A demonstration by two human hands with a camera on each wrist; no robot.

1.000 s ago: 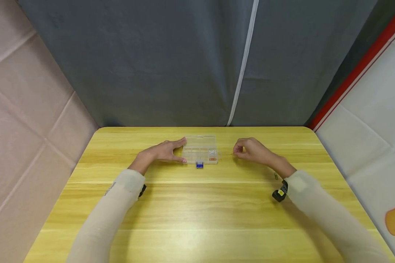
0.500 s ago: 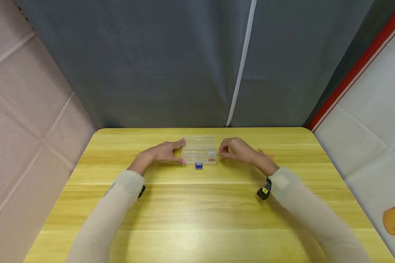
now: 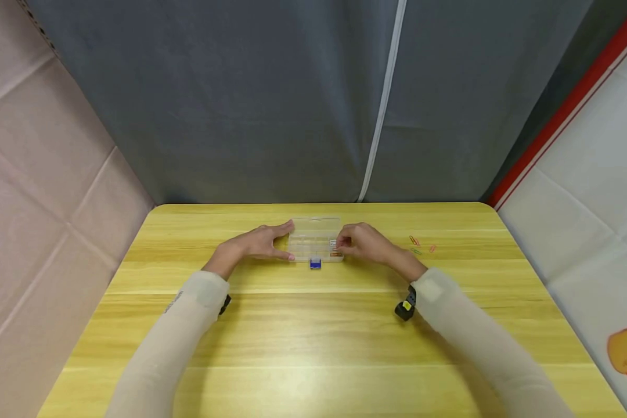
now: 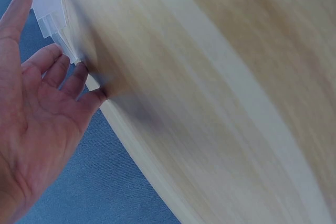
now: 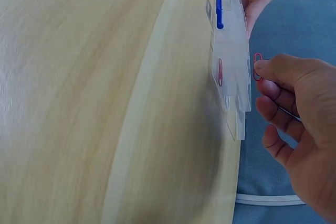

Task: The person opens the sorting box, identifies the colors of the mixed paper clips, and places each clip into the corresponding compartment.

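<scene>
Pinch grip of right hand (image 3: 363,242) holds a red paper clip (image 5: 257,70) just over the clear organizer box (image 3: 316,239) at table (image 3: 313,325) centre. Left hand (image 3: 258,242), fingers straight, steadies the box's 9 o'clock side. Approx. three clips (image 3: 420,246) are left at 3 o'clock; few are inside already.

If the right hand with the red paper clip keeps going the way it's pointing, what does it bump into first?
Most likely the clear plastic box. The right hand pinches a red paper clip just at the box's right end, pointing toward it. Depth is hard to judge, so it may be slightly above the box.
</scene>
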